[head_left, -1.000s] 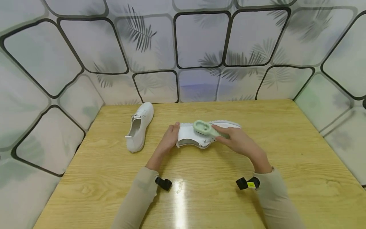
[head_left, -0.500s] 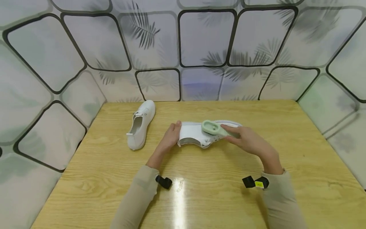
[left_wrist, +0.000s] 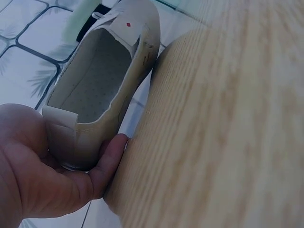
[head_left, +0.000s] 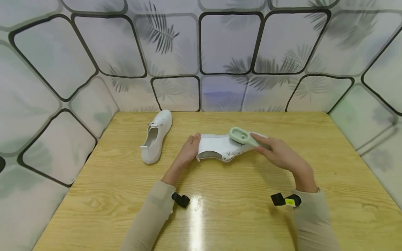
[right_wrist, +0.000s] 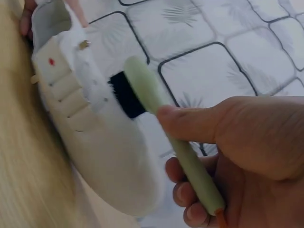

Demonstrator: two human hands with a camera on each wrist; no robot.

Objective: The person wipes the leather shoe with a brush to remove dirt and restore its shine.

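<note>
A white shoe [head_left: 213, 144] lies on its side in the middle of the table, its opening facing the person. My left hand [head_left: 189, 149] grips it by the heel; in the left wrist view the fingers [left_wrist: 111, 159] wrap around the heel [left_wrist: 66, 137]. With my right hand [head_left: 279, 153] I hold a pale green shoe brush [head_left: 240, 135] by its handle. Dark bristles [right_wrist: 126, 95] face the shoe's upper [right_wrist: 114, 142] in the right wrist view; whether they touch it I cannot tell. Another white shoe [head_left: 154, 139] stands upright to the left, toe pointing away.
The wooden table [head_left: 238, 216] ends at a patterned fabric wall [head_left: 229, 45] at the back. Similar panels rise at both sides. Black wrist cameras sit on both cuffs.
My right hand has moved the brush to the right along the shoe, toward the toe. The left hand keeps its hold on the heel. The view has shifted slightly.
</note>
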